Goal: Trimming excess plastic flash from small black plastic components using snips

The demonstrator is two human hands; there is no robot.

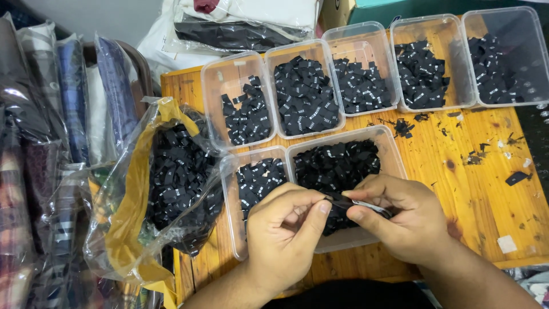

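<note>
**Both hands pinch a small black label over the clear tubs**

At the far left, folded clothes in clear wrappers (40,114) stand packed together beside the tabletop (486,194). Next to them an open plastic bag (166,177), clear with a yellow-brown lining, sags on the tabletop's left edge, full of small black labels with white marks.

Just right of the bag sit two clear tubs near the front edge: a narrow tub (231,212) and a wider tub (394,154), both holding heaps of the same black labels. The left hand (283,237) hovers over them, thumb and forefinger closed tight on one end of a black label (343,201). The right hand (400,220) meets it, its fingers (366,216) also pinched shut on the same label, so the piece is held between both hands above the wider tub.

Behind, a row of five clear tubs (303,88) runs along the back edge towards the right, each partly filled with black labels. Loose black scraps (477,155) lie scattered on the bare wood at the right, with one stray label (517,178) near the edge.
</note>
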